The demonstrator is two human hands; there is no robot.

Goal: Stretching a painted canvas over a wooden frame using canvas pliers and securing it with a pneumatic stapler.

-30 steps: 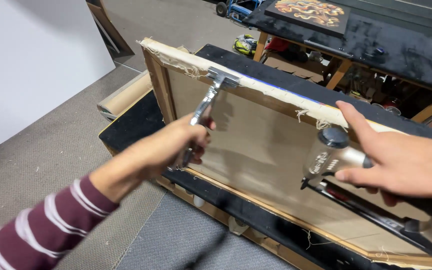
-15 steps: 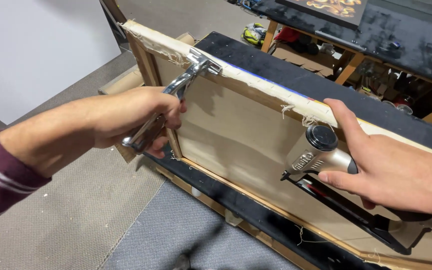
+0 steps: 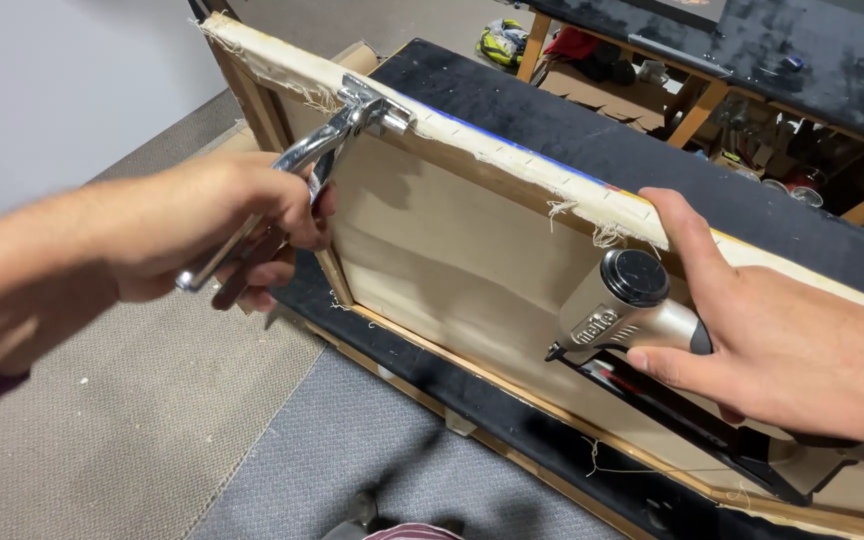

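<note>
With the left hand clenched around the canvas pliers at upper left and the right hand wrapped on the staple gun, any slackening could let the canvas slip and wrinkle.

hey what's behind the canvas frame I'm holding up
Behind the canvas frame lies a black padded tabletop, and beyond it a second dark workbench with clutter beneath. The frame covers the tabletop's near part, so whatever sits there cannot be seen.

Chrome canvas pliers bite the frayed top edge of the tilted stretched canvas. A silver staple gun sits against its back.
</note>
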